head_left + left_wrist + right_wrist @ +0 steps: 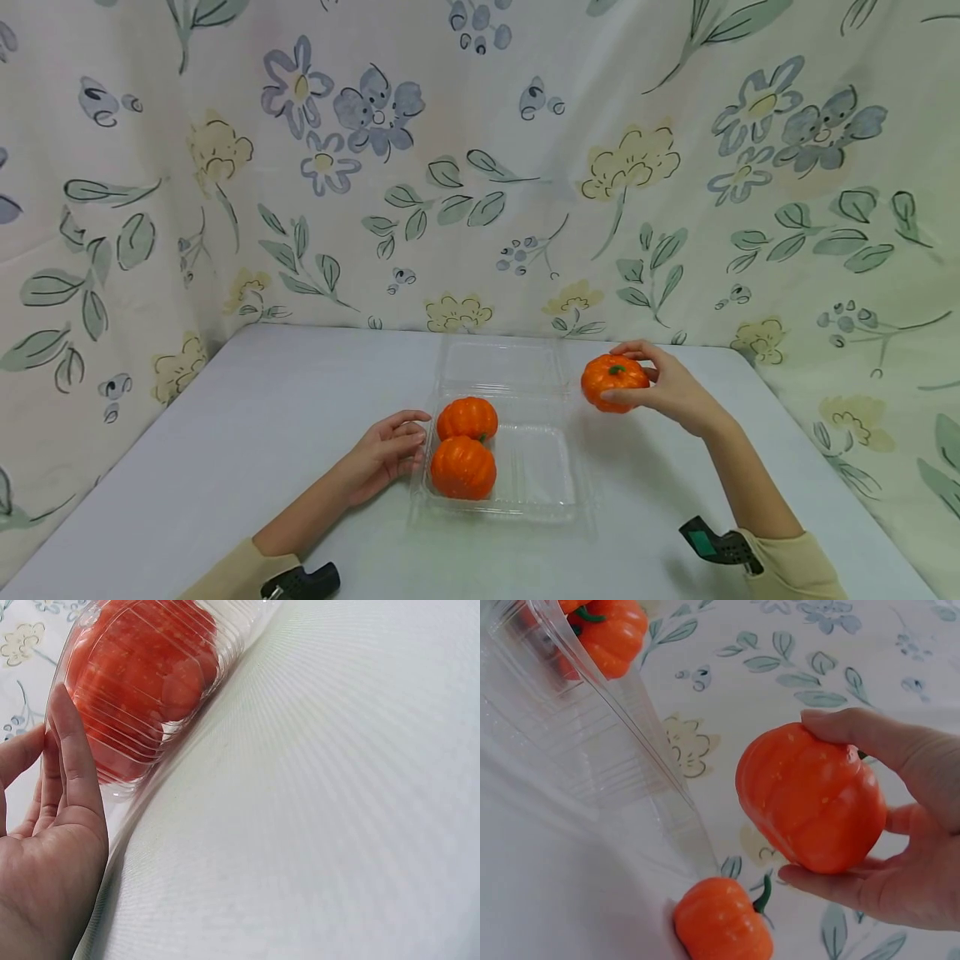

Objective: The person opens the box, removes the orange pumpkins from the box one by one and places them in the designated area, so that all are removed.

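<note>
My right hand (pixel 667 392) holds a small orange pumpkin (pixel 613 382) with a green stem, thumb and fingers on opposite sides, right of a clear plastic clamshell box (pixel 536 467). In the right wrist view the same pumpkin (pixel 810 799) hangs between thumb and fingers. Two more pumpkins, a far one (pixel 467 417) and a near one (pixel 463 468), sit in the left half of the box. Beside the box's left wall is my left hand (pixel 382 458); in the left wrist view its fairly straight fingers (pixel 75 765) touch the clear wall.
The box's lid (pixel 502 365) lies folded back on the far side of the white table (pixel 300 383). Another pumpkin (pixel 724 922) shows low in the right wrist view, outside the box. A flowered cloth (pixel 480 167) hangs behind and along the sides.
</note>
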A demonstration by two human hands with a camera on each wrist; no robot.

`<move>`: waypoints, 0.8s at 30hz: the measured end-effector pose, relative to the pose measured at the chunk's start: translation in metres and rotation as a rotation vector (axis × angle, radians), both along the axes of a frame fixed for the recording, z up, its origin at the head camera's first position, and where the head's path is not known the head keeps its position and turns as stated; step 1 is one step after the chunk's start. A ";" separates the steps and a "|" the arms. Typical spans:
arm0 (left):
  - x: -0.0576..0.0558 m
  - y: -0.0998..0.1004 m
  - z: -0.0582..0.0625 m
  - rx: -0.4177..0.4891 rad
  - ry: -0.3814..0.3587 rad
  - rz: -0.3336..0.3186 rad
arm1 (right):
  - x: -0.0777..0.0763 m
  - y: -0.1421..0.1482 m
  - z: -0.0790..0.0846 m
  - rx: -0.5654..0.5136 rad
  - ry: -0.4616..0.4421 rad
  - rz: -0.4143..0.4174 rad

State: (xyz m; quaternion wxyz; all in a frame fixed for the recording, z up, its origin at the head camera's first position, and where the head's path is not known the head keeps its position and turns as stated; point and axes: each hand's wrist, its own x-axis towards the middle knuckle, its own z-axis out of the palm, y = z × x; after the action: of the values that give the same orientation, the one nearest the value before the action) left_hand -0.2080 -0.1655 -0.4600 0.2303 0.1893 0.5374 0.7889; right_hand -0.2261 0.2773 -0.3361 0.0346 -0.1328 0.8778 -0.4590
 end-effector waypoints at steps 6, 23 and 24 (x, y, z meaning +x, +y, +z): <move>0.000 0.001 0.000 -0.006 -0.002 0.008 | -0.002 0.006 0.001 0.021 0.025 -0.026; 0.001 0.001 0.001 -0.020 -0.018 0.026 | -0.007 0.026 0.001 0.085 0.040 -0.103; 0.001 0.001 0.001 -0.020 -0.019 0.026 | -0.008 0.027 0.000 0.088 0.041 -0.106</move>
State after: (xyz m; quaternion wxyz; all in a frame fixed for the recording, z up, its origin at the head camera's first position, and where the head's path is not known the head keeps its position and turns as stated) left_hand -0.2071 -0.1641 -0.4590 0.2270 0.1725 0.5454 0.7882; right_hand -0.2343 0.3045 -0.3358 -0.0021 -0.0941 0.9034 -0.4184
